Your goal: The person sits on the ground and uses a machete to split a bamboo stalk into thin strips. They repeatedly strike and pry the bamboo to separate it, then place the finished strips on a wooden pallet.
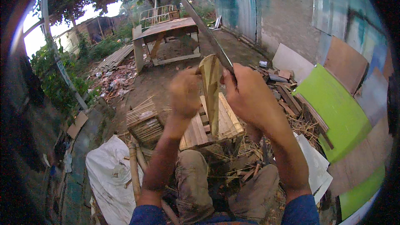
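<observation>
My right hand [250, 96] is closed round the handle of a machete [206, 31], its long dark blade slanting up and away to the left. A pale yellow piece of split bamboo [211, 96] stands almost upright just left of the machete's base, with its lower end at a low slatted wooden stool [227, 118]. My left hand [184, 93], smeared by motion, is closed at the left side of the bamboo near its top. The blade passes close beside the bamboo's upper end; I cannot tell whether they touch.
A slatted wooden crate [143, 118], bamboo poles [134, 166] and a white sack [109, 175] lie at left. Wood scraps [289, 102] and green boards [335, 110] line the right. Farther off stands a wooden table [168, 28], with rubble [114, 81] beside it.
</observation>
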`<state>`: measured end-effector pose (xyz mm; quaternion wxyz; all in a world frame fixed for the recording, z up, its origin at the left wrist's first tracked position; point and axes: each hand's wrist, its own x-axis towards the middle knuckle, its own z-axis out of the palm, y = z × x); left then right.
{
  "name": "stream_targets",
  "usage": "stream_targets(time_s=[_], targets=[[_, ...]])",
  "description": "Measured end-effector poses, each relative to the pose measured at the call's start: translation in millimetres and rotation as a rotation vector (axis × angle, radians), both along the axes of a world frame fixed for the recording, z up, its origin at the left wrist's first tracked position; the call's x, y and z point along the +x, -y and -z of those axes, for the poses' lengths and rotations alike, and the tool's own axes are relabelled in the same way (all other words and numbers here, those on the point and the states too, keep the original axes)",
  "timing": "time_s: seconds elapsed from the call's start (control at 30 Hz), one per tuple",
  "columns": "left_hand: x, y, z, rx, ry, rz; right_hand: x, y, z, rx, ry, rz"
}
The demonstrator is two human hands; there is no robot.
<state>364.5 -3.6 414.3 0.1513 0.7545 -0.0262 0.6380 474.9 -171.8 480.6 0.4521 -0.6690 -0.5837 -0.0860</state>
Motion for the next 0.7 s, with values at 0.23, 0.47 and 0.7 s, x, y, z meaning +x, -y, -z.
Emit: stream_targets(time_s=[0.23, 0.47, 0.7], targets=[[-24, -20, -214, 0.515, 0.179, -0.462, -5, 2, -10, -0.071, -0.028, -0.027], [45, 4, -299, 0.656, -0.228, -0.387, 8, -1, -11, -0.030, -0.085, 0.069], [111, -100, -209, 1.006, -0.349, -0.859, 24, -19, -13, -0.019, 0.039, 0.071]])
